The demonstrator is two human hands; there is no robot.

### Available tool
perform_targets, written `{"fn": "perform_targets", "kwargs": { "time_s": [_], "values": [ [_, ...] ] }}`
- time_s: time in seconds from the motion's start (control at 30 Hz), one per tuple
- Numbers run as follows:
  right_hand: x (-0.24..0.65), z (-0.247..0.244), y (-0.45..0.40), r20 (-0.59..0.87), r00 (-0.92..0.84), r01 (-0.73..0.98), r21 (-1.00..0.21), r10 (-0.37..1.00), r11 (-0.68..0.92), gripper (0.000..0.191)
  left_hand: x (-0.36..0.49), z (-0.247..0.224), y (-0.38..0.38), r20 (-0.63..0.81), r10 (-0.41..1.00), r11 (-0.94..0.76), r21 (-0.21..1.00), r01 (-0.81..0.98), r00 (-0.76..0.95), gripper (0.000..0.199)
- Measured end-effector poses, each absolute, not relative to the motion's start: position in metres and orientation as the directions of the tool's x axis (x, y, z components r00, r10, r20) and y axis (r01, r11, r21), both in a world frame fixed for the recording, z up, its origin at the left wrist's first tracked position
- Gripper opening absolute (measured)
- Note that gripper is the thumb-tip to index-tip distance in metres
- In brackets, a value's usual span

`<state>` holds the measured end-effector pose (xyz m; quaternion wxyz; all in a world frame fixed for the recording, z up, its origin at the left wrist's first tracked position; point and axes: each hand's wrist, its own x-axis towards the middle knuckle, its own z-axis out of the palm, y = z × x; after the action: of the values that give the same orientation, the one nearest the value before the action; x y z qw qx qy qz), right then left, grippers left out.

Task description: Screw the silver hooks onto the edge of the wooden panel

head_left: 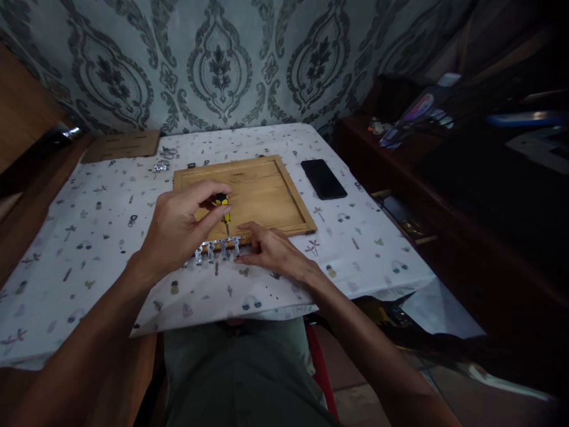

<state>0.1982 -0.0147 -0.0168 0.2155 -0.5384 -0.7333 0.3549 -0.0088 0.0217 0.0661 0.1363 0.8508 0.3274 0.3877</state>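
Yellow-black screwdriver [227, 217] near upright; tip at silvery fittings [224, 250] edging flat wooden panel [262, 193].

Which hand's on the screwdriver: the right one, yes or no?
No, the left hand grips the screwdriver, while the right hand is at the end of the metal fittings.

Forearms [368, 335] reach forward, left fingers [208, 190] pinching, right fingers [251, 228] bent and parted.
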Motion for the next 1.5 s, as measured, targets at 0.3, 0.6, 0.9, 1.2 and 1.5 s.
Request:
{"fn": "perform_targets", "kwargs": {
  "time_s": [0.3, 0.6, 0.9, 1.2, 1.5],
  "values": [
    [0.1939, -0.0175, -0.0194, -0.044, -0.295, 0.668, -0.724, 0.954, 0.173, 0.072, -0.0082, 0.0653, 0.0219, 0.572, 0.664, -0.747, 0.474, 0.467, 0.482, 0.018],
    [0.1936, -0.0184, -0.019, -0.062, -0.296, 0.692, -0.702, 0.953, 0.169, 0.073, -0.0082, 0.0667, 0.0206, 0.563, 0.667, -0.745, 0.477, 0.467, 0.489, 0.018],
    [0.194, -0.015, -0.0189, -0.066, -0.313, 0.686, -0.706, 0.947, 0.177, 0.07, -0.0074, 0.0672, 0.0203, 0.561, 0.672, -0.74, 0.477, 0.475, 0.484, 0.017],
    [0.1961, -0.0153, -0.0193, -0.059, -0.311, 0.655, -0.736, 0.949, 0.169, 0.071, -0.0077, 0.067, 0.02, 0.554, 0.674, -0.738, 0.48, 0.474, 0.489, 0.018],
    [0.1982, -0.016, -0.019, -0.066, -0.32, 0.638, -0.752, 0.945, 0.163, 0.054, -0.0057, 0.0637, 0.0172, 0.561, 0.673, -0.74, 0.493, 0.458, 0.483, 0.016]
  ]
}}
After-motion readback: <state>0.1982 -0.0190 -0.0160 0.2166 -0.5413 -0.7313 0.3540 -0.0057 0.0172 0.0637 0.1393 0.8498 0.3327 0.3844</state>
